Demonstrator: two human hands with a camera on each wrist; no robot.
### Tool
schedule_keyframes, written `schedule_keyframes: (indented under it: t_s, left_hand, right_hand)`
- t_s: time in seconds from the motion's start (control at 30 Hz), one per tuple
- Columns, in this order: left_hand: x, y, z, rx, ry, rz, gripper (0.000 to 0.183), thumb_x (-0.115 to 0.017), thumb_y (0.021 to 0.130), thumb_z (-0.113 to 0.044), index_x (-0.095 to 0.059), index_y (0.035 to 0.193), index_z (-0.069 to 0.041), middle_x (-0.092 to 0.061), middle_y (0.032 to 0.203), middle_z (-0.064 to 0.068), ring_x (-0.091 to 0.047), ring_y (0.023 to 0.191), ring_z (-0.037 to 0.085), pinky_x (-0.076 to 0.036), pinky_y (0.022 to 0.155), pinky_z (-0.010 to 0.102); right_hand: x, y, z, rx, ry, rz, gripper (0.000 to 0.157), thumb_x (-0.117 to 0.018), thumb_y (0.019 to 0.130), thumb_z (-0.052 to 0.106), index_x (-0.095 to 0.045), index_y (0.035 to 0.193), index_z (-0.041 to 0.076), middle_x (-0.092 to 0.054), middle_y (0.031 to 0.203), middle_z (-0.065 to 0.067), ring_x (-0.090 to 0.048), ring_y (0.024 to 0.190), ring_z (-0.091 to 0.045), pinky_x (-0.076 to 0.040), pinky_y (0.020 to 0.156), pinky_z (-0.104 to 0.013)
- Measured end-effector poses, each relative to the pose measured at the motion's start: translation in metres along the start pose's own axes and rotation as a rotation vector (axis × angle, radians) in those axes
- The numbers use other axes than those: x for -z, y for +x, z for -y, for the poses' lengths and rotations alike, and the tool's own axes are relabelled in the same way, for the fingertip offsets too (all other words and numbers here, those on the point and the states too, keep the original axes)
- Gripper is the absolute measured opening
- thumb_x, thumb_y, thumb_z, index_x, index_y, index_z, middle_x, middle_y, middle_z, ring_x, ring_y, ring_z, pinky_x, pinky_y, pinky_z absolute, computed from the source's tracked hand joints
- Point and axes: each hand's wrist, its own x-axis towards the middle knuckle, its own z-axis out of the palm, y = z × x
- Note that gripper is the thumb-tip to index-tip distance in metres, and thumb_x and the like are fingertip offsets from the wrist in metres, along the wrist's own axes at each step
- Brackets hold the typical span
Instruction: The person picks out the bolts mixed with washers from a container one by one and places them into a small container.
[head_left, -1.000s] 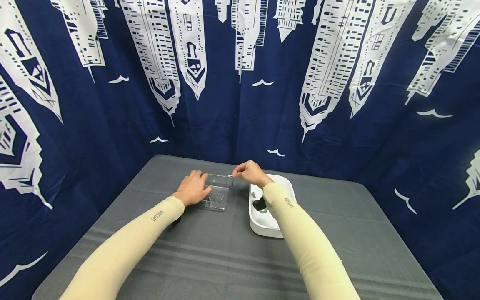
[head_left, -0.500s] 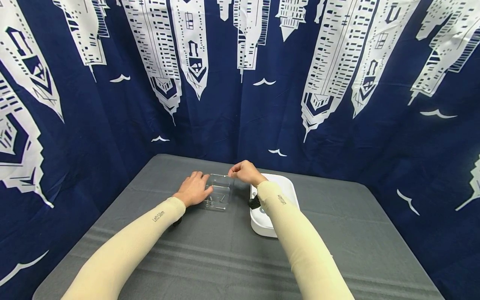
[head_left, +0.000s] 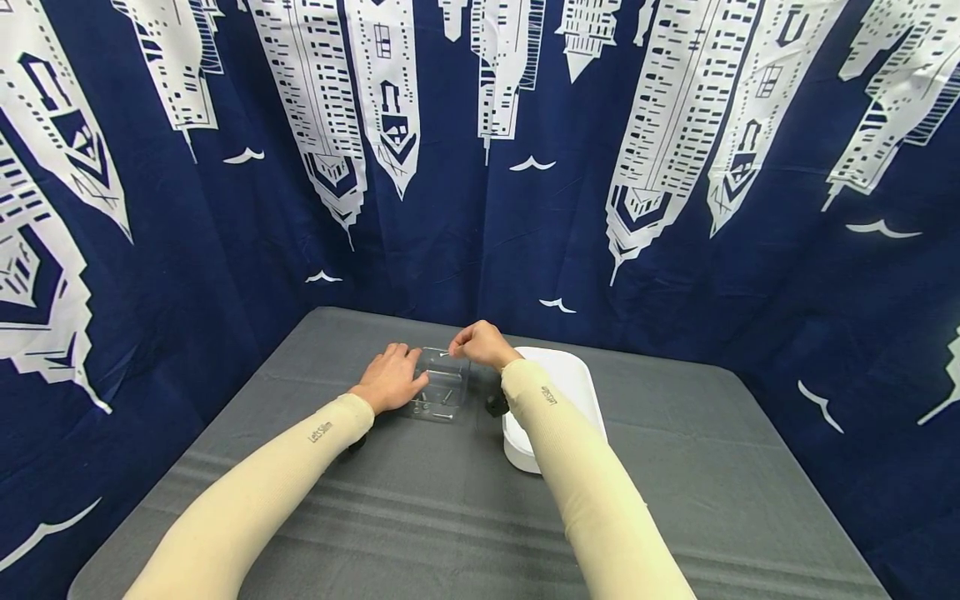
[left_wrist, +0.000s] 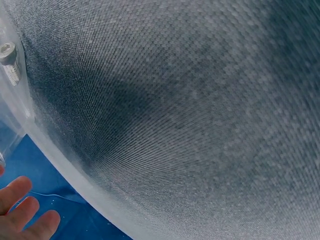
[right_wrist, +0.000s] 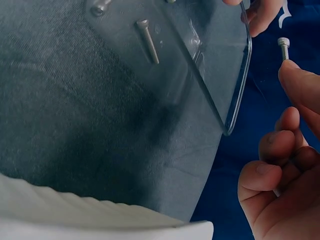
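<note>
A clear plastic box (head_left: 467,385) with dividers lies on the table, several small metal bolts in it. My left hand (head_left: 392,379) rests at its left side, fingers extended; fingertips (left_wrist: 20,195) show at the corner of the left wrist view. Over the box's far right part, my right hand (head_left: 482,343) pinches a socket head bolt (right_wrist: 284,47) between thumb and fingers, its head sticking out. In the right wrist view, another bolt (right_wrist: 148,42) lies inside the box, near the clear wall (right_wrist: 239,90). One more bolt (left_wrist: 10,62) appears in the left wrist view.
A white tray (head_left: 566,367) stands right of the box, partly under my right forearm. Its rim (right_wrist: 195,231) crosses the bottom of the right wrist view. Grey cloth (head_left: 420,517) covers the table; a blue printed curtain (head_left: 450,250) hangs behind.
My right hand has moved left from near the tray to over the box, carrying the bolt. My left hand has stayed in place on the box.
</note>
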Motion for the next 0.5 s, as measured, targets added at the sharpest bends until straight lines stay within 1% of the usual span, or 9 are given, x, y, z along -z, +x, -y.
schedule_keyframes:
  t_s: [0.13, 0.23, 0.37, 0.5]
  left_hand:
    - [0.0016, -0.0006, -0.0019, -0.006, 0.011, -0.002, 0.06, -0.05, 0.101, -0.042, -0.047, 0.149, -0.004, -0.05, 0.144, 0.019, -0.04, 0.14, 0.036, -0.039, 0.111, 0.054]
    - [0.0031, -0.0013, -0.0031, -0.013, 0.02, -0.003, 0.06, -0.05, 0.102, -0.041, -0.047, 0.148, -0.003, -0.051, 0.143, 0.02, -0.041, 0.139, 0.036, -0.04, 0.109, 0.054]
    - [0.0038, -0.002, -0.0044, -0.008, 0.025, 0.003, 0.06, -0.05, 0.102, -0.04, -0.047, 0.148, -0.003, -0.051, 0.143, 0.019, -0.042, 0.139, 0.035, -0.04, 0.11, 0.053]
    - [0.0036, -0.0025, -0.005, -0.002, 0.024, -0.001, 0.06, -0.051, 0.102, -0.041, -0.047, 0.148, -0.002, -0.05, 0.144, 0.02, -0.041, 0.139, 0.035, -0.04, 0.11, 0.054]
  right_hand:
    - [-0.0019, -0.0013, 0.0032, -0.007, 0.004, -0.002, 0.005, -0.074, 0.085, 0.005, -0.079, 0.086, 0.004, -0.074, 0.085, 0.0, -0.052, 0.077, -0.011, -0.042, 0.067, -0.023]
    - [-0.0028, -0.0015, 0.005, -0.017, 0.004, 0.001, 0.005, -0.073, 0.086, 0.006, -0.079, 0.086, 0.004, -0.073, 0.085, 0.0, -0.052, 0.078, -0.011, -0.041, 0.066, -0.022]
    - [-0.0035, 0.0, 0.0062, -0.024, 0.002, 0.005, 0.006, -0.074, 0.086, 0.007, -0.079, 0.088, 0.005, -0.074, 0.088, 0.001, -0.053, 0.081, -0.011, -0.041, 0.069, -0.023]
    - [-0.0035, 0.001, 0.0062, -0.033, 0.013, 0.012, 0.008, -0.075, 0.086, 0.009, -0.08, 0.092, 0.006, -0.076, 0.093, -0.001, -0.057, 0.086, -0.012, -0.044, 0.074, -0.026]
